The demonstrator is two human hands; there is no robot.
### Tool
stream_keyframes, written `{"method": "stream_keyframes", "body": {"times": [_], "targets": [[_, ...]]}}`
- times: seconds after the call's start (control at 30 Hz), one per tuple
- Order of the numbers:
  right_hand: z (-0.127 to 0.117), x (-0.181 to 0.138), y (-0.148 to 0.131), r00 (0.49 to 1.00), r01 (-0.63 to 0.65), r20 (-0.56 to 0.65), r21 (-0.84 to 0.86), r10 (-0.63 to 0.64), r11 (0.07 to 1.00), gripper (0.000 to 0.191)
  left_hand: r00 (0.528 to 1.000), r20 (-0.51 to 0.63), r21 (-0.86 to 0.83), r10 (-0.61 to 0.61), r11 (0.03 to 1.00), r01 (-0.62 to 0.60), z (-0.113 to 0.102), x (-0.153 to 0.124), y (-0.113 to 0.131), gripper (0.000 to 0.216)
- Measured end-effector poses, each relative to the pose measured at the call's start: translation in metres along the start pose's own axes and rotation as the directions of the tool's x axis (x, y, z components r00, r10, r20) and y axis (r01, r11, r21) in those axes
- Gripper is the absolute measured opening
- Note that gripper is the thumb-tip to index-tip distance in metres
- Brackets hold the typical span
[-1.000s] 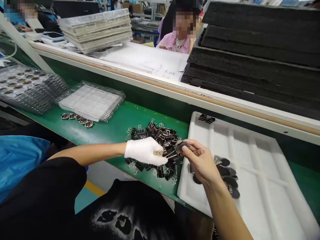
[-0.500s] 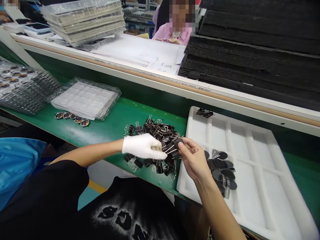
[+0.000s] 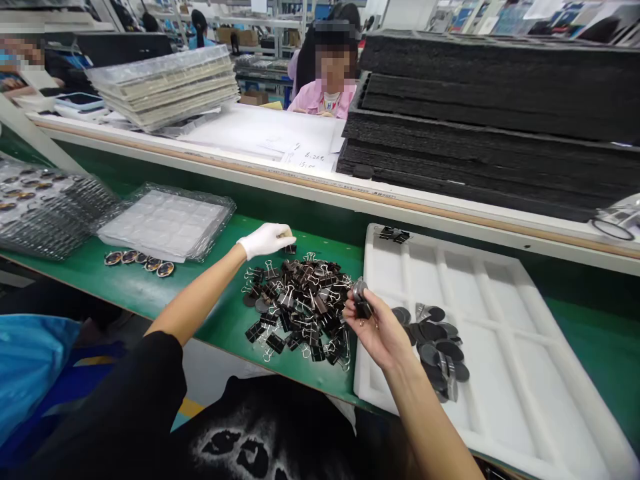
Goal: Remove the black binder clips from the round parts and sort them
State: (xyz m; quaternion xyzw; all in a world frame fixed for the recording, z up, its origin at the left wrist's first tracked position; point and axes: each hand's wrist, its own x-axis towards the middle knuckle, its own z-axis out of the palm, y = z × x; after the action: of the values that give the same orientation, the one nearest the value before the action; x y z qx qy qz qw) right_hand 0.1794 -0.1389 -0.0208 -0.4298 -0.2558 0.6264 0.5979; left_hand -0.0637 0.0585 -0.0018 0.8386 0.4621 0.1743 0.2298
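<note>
My left hand (image 3: pixel 265 239), in a white glove, reaches over the far edge of a pile of black binder clips (image 3: pixel 299 308) on the green table and pinches one black clip (image 3: pixel 289 249). My bare right hand (image 3: pixel 376 325) is closed on a small dark clipped disc (image 3: pixel 360 301), held just left of the white foam tray (image 3: pixel 505 347). Several dark oval discs (image 3: pixel 437 341) lie heaped in the tray's near left compartment.
A stack of clear blister trays (image 3: pixel 165 223) lies at left with a few small oval badges (image 3: pixel 139 260) before it. Black foam sheets (image 3: pixel 490 127) are piled on the raised shelf. Another person (image 3: pixel 327 83) sits across it. One clip (image 3: pixel 393 234) rests on the tray's far corner.
My left hand has moved away from my right hand to the far side of the clip pile and pinched a clip. My right hand keeps its disc, shifted slightly toward me.
</note>
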Motion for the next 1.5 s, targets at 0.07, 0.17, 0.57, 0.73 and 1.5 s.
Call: {"method": "stream_keyframes", "body": {"times": [0.07,0.17,0.57,0.73,1.5], "targets": [[0.004,-0.003,0.005,0.999,0.024,0.023,-0.051,-0.023,0.998,0.029,0.986,-0.168,-0.06,0.025,0.998,-0.035,0.005,-0.018,0.022,0.032],[0.016,-0.003,0.015,0.977,0.18,0.148,-0.216,-0.15,0.96,0.025,0.895,-0.445,-0.296,0.001,0.944,-0.148,0.025,-0.055,0.066,0.04],[-0.005,-0.023,-0.01,0.858,0.464,0.464,-0.518,-0.219,0.718,0.009,0.948,0.093,-0.18,0.305,0.941,-0.285,0.026,-0.104,0.076,0.041],[-0.01,-0.028,-0.018,0.821,0.497,0.555,-0.58,-0.134,0.645,0.008,0.909,0.166,-0.239,0.383,0.91,-0.339,0.034,-0.108,0.086,0.05],[-0.021,-0.006,-0.03,0.971,0.149,0.239,-0.577,-0.009,0.803,0.032,0.991,0.0,-0.214,-0.137,0.968,0.133,-0.012,-0.043,0.004,0.048]]}}
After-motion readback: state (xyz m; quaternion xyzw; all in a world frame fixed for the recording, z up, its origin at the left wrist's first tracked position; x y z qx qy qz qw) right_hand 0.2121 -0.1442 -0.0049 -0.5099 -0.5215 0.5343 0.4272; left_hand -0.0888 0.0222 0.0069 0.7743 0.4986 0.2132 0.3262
